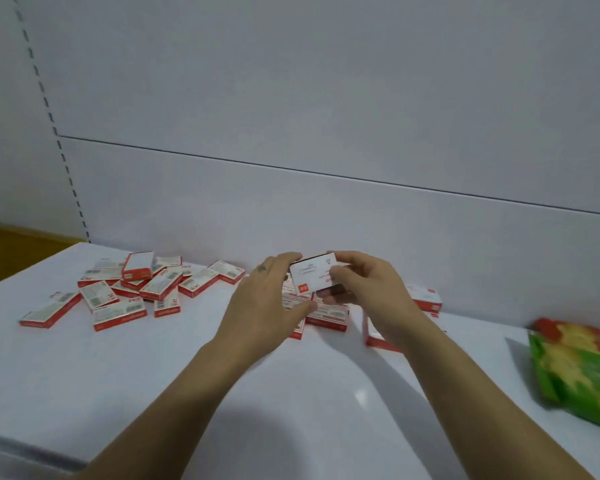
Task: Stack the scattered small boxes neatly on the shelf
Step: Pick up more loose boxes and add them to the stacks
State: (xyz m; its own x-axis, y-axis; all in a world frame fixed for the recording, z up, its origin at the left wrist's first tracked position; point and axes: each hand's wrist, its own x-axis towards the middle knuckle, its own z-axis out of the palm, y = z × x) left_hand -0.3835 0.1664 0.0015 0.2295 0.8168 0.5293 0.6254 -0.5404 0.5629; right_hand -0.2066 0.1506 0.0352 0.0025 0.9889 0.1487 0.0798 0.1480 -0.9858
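Both hands hold one small white and red box [309, 276] above the middle of the white shelf [153, 368]. My left hand [269, 303] grips its left end with fingers over the top and thumb below. My right hand [368, 289] pinches its right end. Under the hands lies a low stack of the same boxes [326, 315], partly hidden. A scattered pile of several boxes [132, 289] lies to the left near the back wall. One box [426, 297] sits behind my right wrist.
Green and yellow snack bags [582, 368] lie at the shelf's right edge. The grey back panel [326, 133] rises behind the boxes. A slotted upright [59, 140] stands at the left, with a yellow surface [11, 251] beyond it.
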